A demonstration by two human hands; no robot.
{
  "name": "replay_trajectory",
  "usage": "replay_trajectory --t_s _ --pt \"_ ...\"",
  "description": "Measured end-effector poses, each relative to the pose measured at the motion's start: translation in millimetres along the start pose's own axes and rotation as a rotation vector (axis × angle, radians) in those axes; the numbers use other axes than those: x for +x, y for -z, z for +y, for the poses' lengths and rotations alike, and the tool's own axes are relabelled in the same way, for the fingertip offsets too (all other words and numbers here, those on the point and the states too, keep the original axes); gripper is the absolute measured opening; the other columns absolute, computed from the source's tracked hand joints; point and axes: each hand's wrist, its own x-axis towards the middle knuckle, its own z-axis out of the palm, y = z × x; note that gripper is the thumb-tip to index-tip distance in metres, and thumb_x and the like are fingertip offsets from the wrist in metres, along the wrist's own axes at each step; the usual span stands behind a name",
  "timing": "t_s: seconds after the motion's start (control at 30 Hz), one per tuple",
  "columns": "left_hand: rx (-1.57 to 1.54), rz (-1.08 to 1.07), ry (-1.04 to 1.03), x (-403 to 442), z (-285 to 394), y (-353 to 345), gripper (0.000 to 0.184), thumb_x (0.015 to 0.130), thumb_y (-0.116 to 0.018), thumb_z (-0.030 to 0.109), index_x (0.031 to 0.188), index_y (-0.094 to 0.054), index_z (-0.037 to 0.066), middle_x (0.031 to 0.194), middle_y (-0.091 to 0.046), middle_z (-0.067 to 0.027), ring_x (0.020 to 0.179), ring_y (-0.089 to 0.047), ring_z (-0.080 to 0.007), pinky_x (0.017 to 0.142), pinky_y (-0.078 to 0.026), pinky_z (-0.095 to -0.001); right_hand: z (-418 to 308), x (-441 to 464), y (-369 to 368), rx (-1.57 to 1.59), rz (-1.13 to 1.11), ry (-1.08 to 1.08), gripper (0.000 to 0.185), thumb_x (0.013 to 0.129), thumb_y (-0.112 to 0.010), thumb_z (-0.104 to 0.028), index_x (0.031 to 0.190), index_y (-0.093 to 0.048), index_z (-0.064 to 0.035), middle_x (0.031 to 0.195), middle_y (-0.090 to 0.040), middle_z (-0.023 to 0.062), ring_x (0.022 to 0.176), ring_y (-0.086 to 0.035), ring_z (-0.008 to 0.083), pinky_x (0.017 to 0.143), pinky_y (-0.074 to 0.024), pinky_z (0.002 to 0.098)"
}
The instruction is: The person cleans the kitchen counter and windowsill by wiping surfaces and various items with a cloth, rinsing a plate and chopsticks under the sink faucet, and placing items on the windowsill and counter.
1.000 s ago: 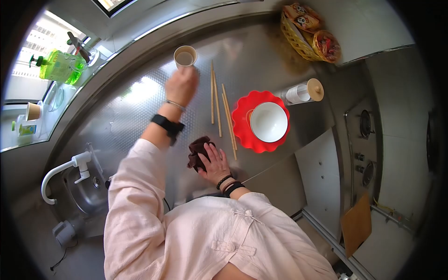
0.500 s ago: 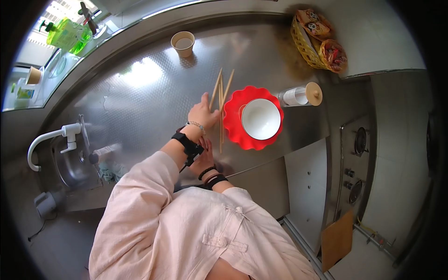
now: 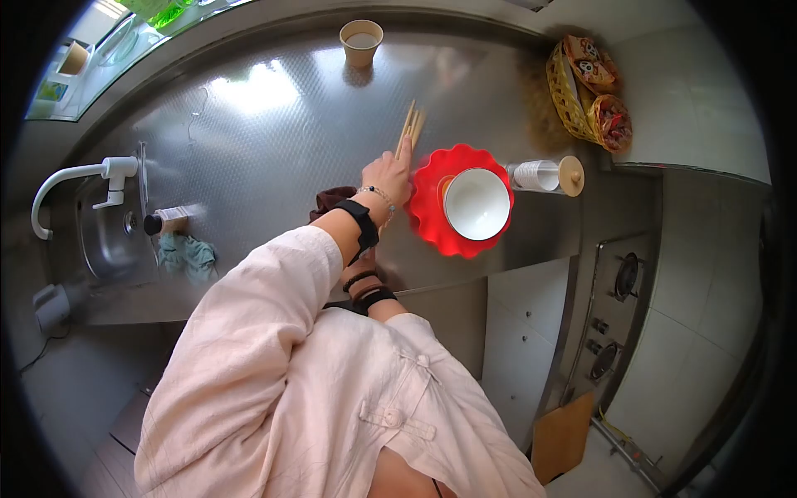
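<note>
Several wooden chopsticks [image 3: 411, 126] are bunched together, their far ends slightly blurred. My left hand [image 3: 388, 176] is closed around them just left of the red scalloped plate [image 3: 433, 235]. On that plate sits a white bowl [image 3: 477, 203] with a dark rim. Beneath my left forearm is my right hand [image 3: 362, 262], mostly covered, so its fingers do not show. A dark brown cloth [image 3: 332, 200] pokes out beside my left wrist.
At the back stands a paper cup [image 3: 361, 51]. Right of the plate lies a clear jar [image 3: 538, 175] with a wooden lid. A yellow basket [image 3: 567, 95] holds snack packets. Leftward are a sink [image 3: 112, 224], a small bottle [image 3: 168, 219] and a green cloth [image 3: 188, 257].
The chopsticks, spread out on the counter before, are now gathered in my left hand. My right hand has become more hidden under the left arm. The whole view has shifted.
</note>
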Motion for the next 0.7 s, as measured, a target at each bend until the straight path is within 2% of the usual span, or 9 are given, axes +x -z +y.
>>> replay_trajectory --t_s 0.03,0.1,0.17,0.2,0.27,0.4,0.47,0.63,0.7 --pt "-0.004 -0.064 0.038 2.0 -0.4 1.6 0.075 0.072 -0.057 0.019 0.136 -0.02 0.004 0.092 -0.055 -0.0196 0.079 -0.06 -0.033 0.069 -0.049 -0.0399 -2.5 1.1 0.3 0.502 0.003 -0.131 0.063 0.08 -0.043 -0.055 0.13 -0.037 -0.0182 0.133 -0.041 0.0017 0.128 -0.028 0.0184 0.108 -0.0089 0.0429" --pt "-0.015 -0.116 0.078 5.5 0.0 6.2 0.072 0.073 -0.054 0.015 0.135 -0.021 0.004 0.092 -0.056 -0.0196 0.079 -0.06 -0.0332 0.069 -0.049 -0.0401 1.3 3.8 3.4 0.994 0.007 -0.252 0.063 0.079 -0.045 -0.054 0.131 -0.037 -0.0185 0.134 -0.04 0.0023 0.128 -0.028 0.0189 0.108 -0.009 0.042" --pt "-0.058 -0.102 0.128 8.4 -10.1 6.8 0.071 0.073 -0.052 0.012 0.136 -0.02 0.004 0.091 -0.057 -0.0203 0.079 -0.06 -0.0334 0.068 -0.049 -0.0403 3.9 12.8 31.0 0.429 -0.11 -0.097 0.063 0.076 -0.053 -0.047 0.129 -0.04 -0.0157 0.132 -0.042 0.0063 0.127 -0.031 0.021 0.108 -0.0114 0.0417" --pt "-0.058 -0.093 0.131 11.2 -19.0 -1.3 0.071 0.073 -0.052 0.012 0.136 -0.02 0.004 0.091 -0.057 -0.0203 0.079 -0.06 -0.0334 0.068 -0.049 -0.0403 2.2 13.3 28.1 0.426 -0.106 -0.089 0.063 0.076 -0.053 -0.047 0.129 -0.04 -0.0157 0.132 -0.042 0.0063 0.127 -0.031 0.021 0.108 -0.0114 0.0417" --pt "-0.226 0.21 0.146 22.3 -36.9 -23.1 0.056 0.074 -0.049 0.009 0.127 -0.033 0.001 0.089 -0.058 -0.0217 0.081 -0.06 -0.0329 0.067 -0.048 -0.0417 0.2 11.9 19.8 0.315 0.184 -0.034 0.061 0.072 -0.06 -0.038 0.124 -0.045 -0.0114 0.128 -0.045 0.0094 0.125 -0.032 0.0231 0.106 -0.017 0.0418" --pt "-0.353 0.451 0.165 25.4 -51.0 8.5 0.034 0.078 -0.049 0.008 0.111 -0.043 0.0 0.079 -0.06 -0.0192 0.071 -0.061 -0.0277 0.059 -0.047 -0.0387 3.1 23.6 38.3 0.519 0.174 -0.049 0.058 0.066 -0.063 -0.03 0.117 -0.049 -0.0089 0.136 -0.034 0.0106 0.127 -0.028 0.0252 0.103 -0.0218 0.0451" --pt "-0.928 0.783 0.123 -2.7 -30.3 80.6 0.016 0.082 -0.056 0.014 0.085 -0.048 0.0 0.063 -0.056 -0.0121 0.053 -0.054 -0.0187 0.049 -0.042 -0.0329 2.6 22.0 37.5 0.42 0.162 -0.016 0.056 0.066 -0.063 -0.03 0.117 -0.049 -0.0098 0.137 -0.032 0.0109 0.128 -0.028 0.0257 0.102 -0.0221 0.0462" --pt "-0.698 1.079 0.075 -49.8 -83.6 107.8 0.037 0.083 -0.062 0.026 0.06 -0.046 0.002 0.048 -0.043 -0.0042 0.043 -0.038 -0.0114 0.04 -0.032 -0.0283 -0.9 23.2 42.9 0.353 0.208 -0.01 0.054 0.07 -0.061 -0.033 0.119 -0.046 -0.0144 0.139 -0.029 0.0124 0.129 -0.025 0.028 0.101 -0.0225 0.0481" --pt "-0.69 1.078 0.091 -57.1 -104.0 84.3 0.033 0.085 -0.06 0.025 0.064 -0.047 0.002 0.051 -0.043 -0.0055 0.044 -0.039 -0.0137 0.041 -0.033 -0.0296 -0.6 23.2 44.8 0.35 0.195 0.005 0.054 0.071 -0.06 -0.033 0.12 -0.045 -0.0145 0.139 -0.028 0.0125 0.129 -0.025 0.0286 0.101 -0.0221 0.0487"
